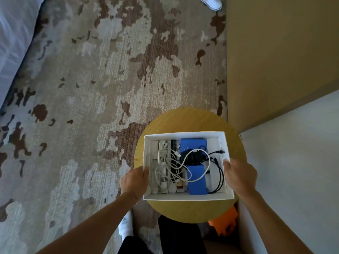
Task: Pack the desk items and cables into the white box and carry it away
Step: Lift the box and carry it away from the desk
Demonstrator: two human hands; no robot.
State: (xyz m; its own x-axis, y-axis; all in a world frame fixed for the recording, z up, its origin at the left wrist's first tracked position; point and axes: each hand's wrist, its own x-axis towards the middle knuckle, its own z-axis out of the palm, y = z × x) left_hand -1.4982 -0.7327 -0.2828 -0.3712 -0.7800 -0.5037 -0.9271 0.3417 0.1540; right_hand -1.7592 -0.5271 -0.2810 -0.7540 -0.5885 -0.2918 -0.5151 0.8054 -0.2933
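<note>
Two hands (135,182) (238,176) around rectangular white box (185,197) (cardboard, cable-filled)

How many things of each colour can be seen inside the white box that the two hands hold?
Inside the white box, as far as the tangle lets one tell:
Blue flat items: 2
White cables: 2
Black cables: 1
Black comb: 1
Total: 6
The left hand and right hand grip the box sides.

A bedroom: white bedding (12,33) beside patterned carpet (91,88)
</note>
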